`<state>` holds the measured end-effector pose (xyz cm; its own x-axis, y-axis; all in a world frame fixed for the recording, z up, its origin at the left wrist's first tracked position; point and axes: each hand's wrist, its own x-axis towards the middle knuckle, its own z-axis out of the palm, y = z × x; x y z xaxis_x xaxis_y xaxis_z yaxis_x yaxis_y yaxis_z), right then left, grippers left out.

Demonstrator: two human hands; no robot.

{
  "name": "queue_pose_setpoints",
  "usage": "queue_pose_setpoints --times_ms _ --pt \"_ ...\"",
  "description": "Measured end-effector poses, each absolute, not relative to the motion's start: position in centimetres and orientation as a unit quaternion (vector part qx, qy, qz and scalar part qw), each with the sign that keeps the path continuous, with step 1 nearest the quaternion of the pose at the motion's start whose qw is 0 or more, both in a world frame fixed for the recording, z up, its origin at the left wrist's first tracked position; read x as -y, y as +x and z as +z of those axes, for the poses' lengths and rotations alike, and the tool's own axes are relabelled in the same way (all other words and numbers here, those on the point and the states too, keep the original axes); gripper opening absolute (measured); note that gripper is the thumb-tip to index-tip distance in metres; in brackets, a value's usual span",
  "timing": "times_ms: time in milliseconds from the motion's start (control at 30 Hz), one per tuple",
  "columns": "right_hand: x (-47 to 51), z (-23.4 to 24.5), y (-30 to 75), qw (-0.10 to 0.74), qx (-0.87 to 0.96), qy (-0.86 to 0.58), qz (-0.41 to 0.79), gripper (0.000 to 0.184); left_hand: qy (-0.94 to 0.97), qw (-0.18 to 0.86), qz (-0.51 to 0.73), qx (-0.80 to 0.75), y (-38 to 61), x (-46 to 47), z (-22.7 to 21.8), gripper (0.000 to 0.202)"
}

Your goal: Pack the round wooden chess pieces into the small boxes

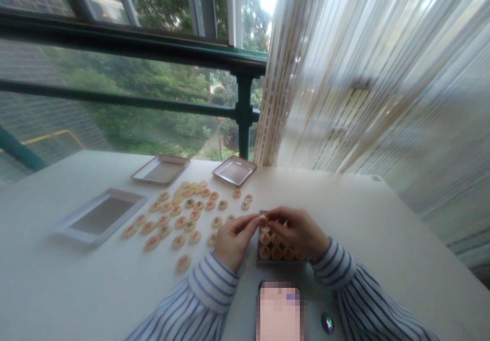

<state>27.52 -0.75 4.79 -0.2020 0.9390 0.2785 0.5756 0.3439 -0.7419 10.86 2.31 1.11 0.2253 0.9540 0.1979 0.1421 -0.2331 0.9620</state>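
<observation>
Over a small box [281, 263], my left hand [234, 240] and my right hand [302, 231] come together with their fingers closed. Their fingertips pinch one round Chinese chess piece [263, 219] above the box's far left corner. Rows of pale wooden pieces with red characters [276, 252] lie in the box, face up. My right hand covers much of its right side. Left of the box, many loose chess pieces [180, 222] are spread over the white table, some with red characters, some with dark ones. A few at the back look blank.
Three shallow trays stand beyond the loose pieces: one at the left [100, 217], one at the back [161, 170] and a smaller one [234, 171]. A blurred-out rectangular thing [278, 313] and a small oval device [328, 323] lie near me. Sheer curtain [367, 101] hangs at the right.
</observation>
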Motion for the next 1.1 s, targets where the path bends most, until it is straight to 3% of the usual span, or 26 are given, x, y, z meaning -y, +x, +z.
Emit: queue_pose_setpoints --times_ms 1100 --pt "0.81 5.01 27.52 0.407 0.746 -0.490 0.194 0.018 0.584 0.548 0.442 -0.404 10.94 -2.25 1.69 0.022"
